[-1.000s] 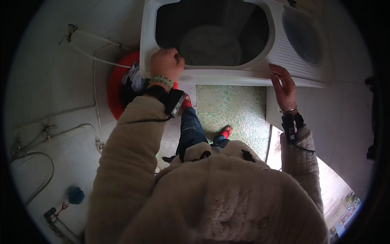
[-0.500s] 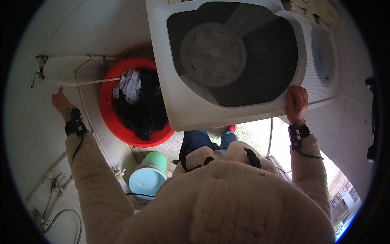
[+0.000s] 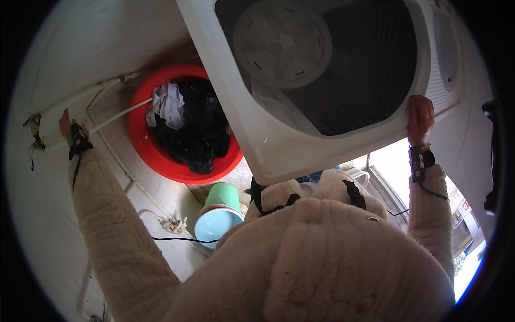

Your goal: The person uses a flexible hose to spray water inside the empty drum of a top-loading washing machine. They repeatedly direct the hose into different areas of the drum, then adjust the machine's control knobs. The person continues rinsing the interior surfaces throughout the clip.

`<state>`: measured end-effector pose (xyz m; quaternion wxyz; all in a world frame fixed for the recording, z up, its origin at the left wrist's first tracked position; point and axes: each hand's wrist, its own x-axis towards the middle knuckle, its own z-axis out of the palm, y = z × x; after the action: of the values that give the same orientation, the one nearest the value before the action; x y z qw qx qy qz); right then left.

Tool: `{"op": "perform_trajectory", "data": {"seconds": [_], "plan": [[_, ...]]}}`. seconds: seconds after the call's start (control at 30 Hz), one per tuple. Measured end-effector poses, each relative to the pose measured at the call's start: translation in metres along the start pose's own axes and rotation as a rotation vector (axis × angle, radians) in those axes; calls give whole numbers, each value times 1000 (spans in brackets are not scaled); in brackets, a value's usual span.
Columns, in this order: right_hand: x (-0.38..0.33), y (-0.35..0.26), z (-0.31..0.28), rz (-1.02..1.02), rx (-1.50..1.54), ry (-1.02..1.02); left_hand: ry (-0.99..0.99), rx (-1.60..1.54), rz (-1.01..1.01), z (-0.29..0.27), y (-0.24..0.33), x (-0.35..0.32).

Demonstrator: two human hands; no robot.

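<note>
My left hand (image 3: 67,127) is raised at the far left beside a wall tap (image 3: 36,134), with fingers stretched out and nothing in them. A pale hose (image 3: 120,116) runs from the tap into a red basin (image 3: 140,140). Dark clothes (image 3: 198,137) and a crumpled whitish cloth (image 3: 168,105) lie in that basin. My right hand (image 3: 421,119) has its fingers curled over the near right rim of a white twin-tub washing machine (image 3: 311,153). Its wash tub is uncovered, showing a round pulsator (image 3: 282,44) inside.
A green bucket (image 3: 224,195) and a light blue basin (image 3: 218,224) sit on the floor below the red basin. Pipes (image 3: 115,155) run along the left wall. A black cable (image 3: 185,239) crosses near the light blue basin. Bright daylight enters at the right.
My left hand has shifted outward and forward, closer to the wall by the tap. My right hand stays on the washing machine's rim. The whole view has tilted and shifted.
</note>
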<state>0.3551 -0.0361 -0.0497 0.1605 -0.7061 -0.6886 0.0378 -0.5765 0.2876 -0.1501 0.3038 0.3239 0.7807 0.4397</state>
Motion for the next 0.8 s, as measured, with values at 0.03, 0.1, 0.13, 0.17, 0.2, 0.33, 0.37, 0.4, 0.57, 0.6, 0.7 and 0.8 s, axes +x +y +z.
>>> {"op": "perform_trajectory", "data": {"seconds": [0.03,0.1,0.13,0.17,0.2,0.33,0.37,0.4,0.57,0.6,0.7,0.8], "plan": [[0,1,0,1,-1,3,53,25,-13,-13,-2,9],[-2,3,0,-13,-10,-4,188,67,-70,-48,-5,18],[-3,3,-1,-5,-17,-2,253,79,-110,-68,-5,20],[-4,4,-1,-11,-7,-11,312,90,-153,-86,-3,20],[-4,4,-1,-8,0,-8,367,92,-195,-102,0,18],[-5,3,-3,20,-28,-14,411,63,-283,-115,9,13],[-5,3,-4,10,-39,-19,386,47,-269,-111,10,12],[-6,3,-4,13,-50,-24,354,27,-215,-103,10,16],[-8,4,-5,19,-60,-34,109,-256,-48,-87,-13,31],[-9,4,-5,22,-66,-38,83,-311,-84,-86,-22,32],[-10,5,-6,34,-55,-49,65,-327,-229,-64,-73,5],[-8,3,-4,8,-41,-26,-95,-322,-508,-8,-139,-66]]}}
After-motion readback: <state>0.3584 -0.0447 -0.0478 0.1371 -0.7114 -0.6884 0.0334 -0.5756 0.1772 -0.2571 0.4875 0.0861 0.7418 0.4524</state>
